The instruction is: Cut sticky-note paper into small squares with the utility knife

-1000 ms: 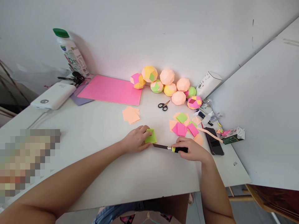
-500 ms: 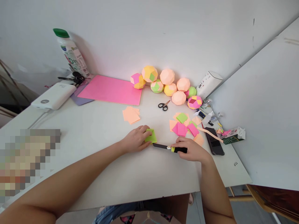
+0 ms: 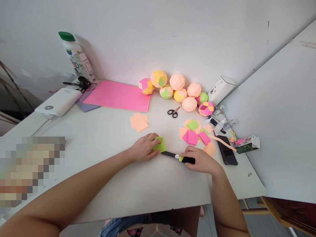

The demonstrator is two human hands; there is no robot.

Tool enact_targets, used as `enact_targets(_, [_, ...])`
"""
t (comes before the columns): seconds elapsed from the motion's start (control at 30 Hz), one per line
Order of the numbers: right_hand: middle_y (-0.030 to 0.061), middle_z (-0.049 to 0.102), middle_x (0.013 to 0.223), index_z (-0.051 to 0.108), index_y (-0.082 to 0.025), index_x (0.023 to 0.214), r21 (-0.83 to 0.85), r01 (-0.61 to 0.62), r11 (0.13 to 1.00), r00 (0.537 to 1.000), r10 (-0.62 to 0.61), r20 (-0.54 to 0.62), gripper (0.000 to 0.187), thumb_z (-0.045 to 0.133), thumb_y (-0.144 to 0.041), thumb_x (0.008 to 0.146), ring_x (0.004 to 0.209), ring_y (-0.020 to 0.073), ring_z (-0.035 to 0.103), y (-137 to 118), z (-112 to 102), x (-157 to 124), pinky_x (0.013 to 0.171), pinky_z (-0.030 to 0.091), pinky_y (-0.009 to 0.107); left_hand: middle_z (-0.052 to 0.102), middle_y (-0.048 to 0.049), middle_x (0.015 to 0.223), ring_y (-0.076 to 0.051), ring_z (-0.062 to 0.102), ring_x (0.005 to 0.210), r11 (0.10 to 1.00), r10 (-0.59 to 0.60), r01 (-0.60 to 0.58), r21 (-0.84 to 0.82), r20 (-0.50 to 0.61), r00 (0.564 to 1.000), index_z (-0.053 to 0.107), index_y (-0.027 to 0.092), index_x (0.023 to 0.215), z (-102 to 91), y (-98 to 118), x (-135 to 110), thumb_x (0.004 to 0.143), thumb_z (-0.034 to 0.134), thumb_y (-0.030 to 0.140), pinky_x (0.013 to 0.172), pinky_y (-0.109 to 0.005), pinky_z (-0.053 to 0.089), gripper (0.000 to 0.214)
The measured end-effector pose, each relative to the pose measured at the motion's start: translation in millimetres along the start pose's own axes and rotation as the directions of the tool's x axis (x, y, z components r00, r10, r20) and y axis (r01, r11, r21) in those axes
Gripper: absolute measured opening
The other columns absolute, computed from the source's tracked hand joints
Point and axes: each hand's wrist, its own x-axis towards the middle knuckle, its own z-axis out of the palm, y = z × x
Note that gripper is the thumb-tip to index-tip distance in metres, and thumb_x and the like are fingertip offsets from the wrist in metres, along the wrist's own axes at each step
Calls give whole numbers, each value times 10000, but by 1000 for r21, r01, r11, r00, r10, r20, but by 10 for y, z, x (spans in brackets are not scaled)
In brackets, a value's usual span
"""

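Observation:
With curled fingers, my left hand grips a small folded piece of green paper against the tabletop. My right hand is closed around the black and yellow handle of a utility knife. The dark blade points left, its tip at the lower edge of the green paper; whether it is inside a fold I cannot tell. Beyond my left hand lies a stack of peach paper pieces. Pink, green and peach paper pieces are spread behind my right hand.
Several faceted paper balls line the wall, with black scissors in front. A pink sheet, a white power bank and a bottle are at the left. On the right are a phone and a small box.
The knife in my right hand has shifted slightly left, with its blade tip closer under the green paper. My left hand keeps its hold. The view has moved a little.

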Motion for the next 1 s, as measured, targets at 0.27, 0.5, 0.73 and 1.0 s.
enact_targets(0.27, [37,603,979,665,-250,1154,-48,-15,999,1000,16,21,425,569,-125,760,815,166,604,-126,82,43,721,491,275,511,-115,1141,-235,549,931,998,1,-1,70,0,1000,513,186,1054,37,8,-8,861,480,269,734,-346,497,213])
enact_targets(0.5, [36,601,951,665,-249,1135,-58,-25,998,1000,25,-5,426,566,-106,746,810,168,603,-163,110,37,710,487,272,510,-119,1148,-245,549,943,998,-14,13,54,3,1000,520,189,1050,31,16,-2,855,495,275,743,-371,509,215])
enact_targets(0.73, [45,599,959,656,-236,1150,-77,-40,996,999,40,-13,430,552,-110,752,783,163,595,-175,147,55,677,478,263,510,-114,1145,-240,551,932,998,-11,11,61,2,1000,514,189,1032,40,9,-2,844,498,263,721,-356,508,203])
enact_targets(1.0, [43,590,955,660,-245,1150,-86,-69,994,996,64,-59,424,544,-112,764,759,155,588,-170,173,60,642,463,261,517,-111,1143,-237,558,937,997,-7,7,77,0,1000,511,191,1025,34,18,-1,842,503,267,714,-338,503,198])
